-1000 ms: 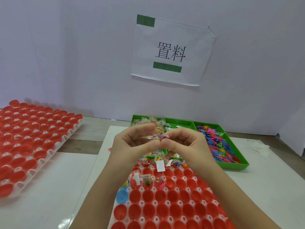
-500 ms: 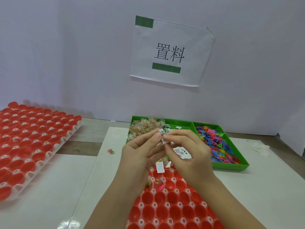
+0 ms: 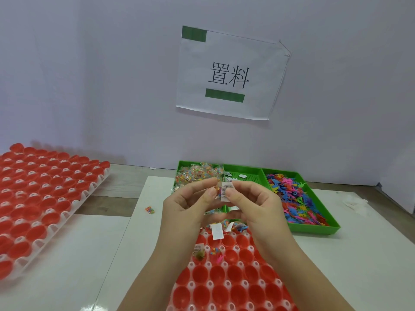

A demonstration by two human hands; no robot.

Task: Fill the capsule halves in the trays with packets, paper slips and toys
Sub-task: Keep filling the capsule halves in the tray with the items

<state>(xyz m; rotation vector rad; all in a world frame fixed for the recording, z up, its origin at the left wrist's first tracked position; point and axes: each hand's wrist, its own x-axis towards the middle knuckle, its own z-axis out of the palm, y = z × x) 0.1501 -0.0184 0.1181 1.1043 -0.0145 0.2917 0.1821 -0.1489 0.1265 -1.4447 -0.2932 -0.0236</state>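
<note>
Gone from sight since half a second ago is the loose slip against the right palm. Now the left hand (image 3: 186, 205) pinches a bead packet (image 3: 216, 191) and the right hand (image 3: 258, 205) pinches an upright paper slip (image 3: 225, 190), both above the near tray (image 3: 208, 264) of capsule halves (image 3: 238, 294). That slip looks feather-light and floppy, so I'd pinch it at one edge.

Only one camera here, a wide-angle worn on the person's head. It looks forward and down across the desk (image 3: 370, 254) toward the back wall (image 3: 89, 75), sitting close above the left hand (image 3: 186, 208) and right hand (image 3: 258, 208), which land mid-frame, forearms running off the bottom edge.
</note>
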